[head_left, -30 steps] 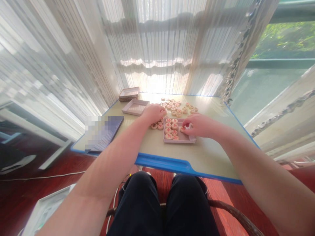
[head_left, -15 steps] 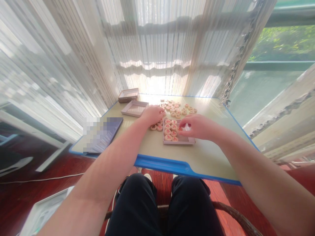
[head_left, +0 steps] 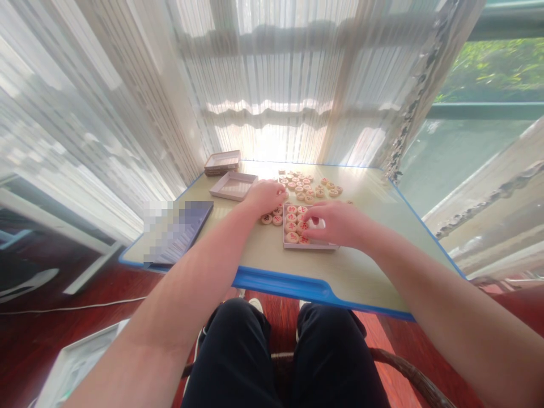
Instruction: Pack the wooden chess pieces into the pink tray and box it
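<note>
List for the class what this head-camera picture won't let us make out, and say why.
In the head view:
Right part of the tray: partly behind the right hand.
Whether the left hand grips anything: too small and blurred.
Characters on the far pieces: too small.
Left part of the flat purple-blue item: pixelated.

Right hand (head_left: 338,222) over shallow box (head_left: 310,246) holding red-marked discs (head_left: 291,226); left hand (head_left: 267,196) beside loose discs (head_left: 300,188) on table (head_left: 365,277).

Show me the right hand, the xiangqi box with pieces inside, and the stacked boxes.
Right hand (head_left: 339,222): head view, its back.
Xiangqi box (head_left: 310,246): head view, front wall.
Stacked boxes (head_left: 222,169): head view, front side.
</note>
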`<state>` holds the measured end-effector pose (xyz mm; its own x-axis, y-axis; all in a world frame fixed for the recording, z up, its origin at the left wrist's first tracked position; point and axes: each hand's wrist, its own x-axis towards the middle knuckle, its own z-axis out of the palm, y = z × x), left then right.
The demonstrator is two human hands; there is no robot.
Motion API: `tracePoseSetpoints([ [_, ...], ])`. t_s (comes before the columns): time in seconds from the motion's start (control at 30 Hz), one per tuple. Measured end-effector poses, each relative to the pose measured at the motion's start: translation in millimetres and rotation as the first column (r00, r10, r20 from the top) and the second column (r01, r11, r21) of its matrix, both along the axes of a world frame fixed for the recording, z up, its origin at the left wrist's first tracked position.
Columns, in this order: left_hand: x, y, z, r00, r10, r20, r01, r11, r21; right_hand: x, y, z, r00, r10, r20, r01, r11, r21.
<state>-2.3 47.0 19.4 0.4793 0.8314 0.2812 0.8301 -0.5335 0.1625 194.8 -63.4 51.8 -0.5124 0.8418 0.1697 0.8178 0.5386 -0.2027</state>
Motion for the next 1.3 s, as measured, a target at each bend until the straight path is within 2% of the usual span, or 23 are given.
tracePoseSetpoints([
  [0.3, -0.2, 1.7, -2.1, 1.0, -0.002, -0.008, 0.002, 1.0, 0.015, 1.2, 1.9, -5.4, 0.998, 0.061, 0.013, -0.062, 0.992, 0.106],
  [0.5, 0.0, 2.5, -2.0, 1.0, 0.009, -0.023, -0.009, 1.0, 0.009, 1.6, 3.0, -6.3, 0.993, 0.116, 0.001, -0.115, 0.988, 0.105],
  [0.77, 1.1, -0.5, -0.9, 0.999, 0.03, -0.028, -0.03, 0.999, 0.01, 1.0, 1.7, -2.8, 0.996, 0.088, -0.006, -0.087, 0.991, 0.097],
  [1.03, 2.3, 0.4, -1.7, 0.996, 0.072, 0.047, -0.071, 0.997, -0.025, 5.6, 5.7, -0.6, 0.995, -0.013, -0.098, 0.027, 0.989, 0.146],
  [1.17, 3.6, -1.9, -0.5, 0.996, 0.018, 0.086, -0.014, 0.999, -0.045, 7.5, 9.1, -2.0, 0.995, -0.028, -0.094, 0.043, 0.986, 0.163],
  [1.3, 3.4, -0.9, 0.4, 0.999, -0.028, 0.044, 0.03, 0.999, -0.04, 7.1, 9.7, -2.8, 0.997, -0.031, -0.073, 0.041, 0.988, 0.151],
])
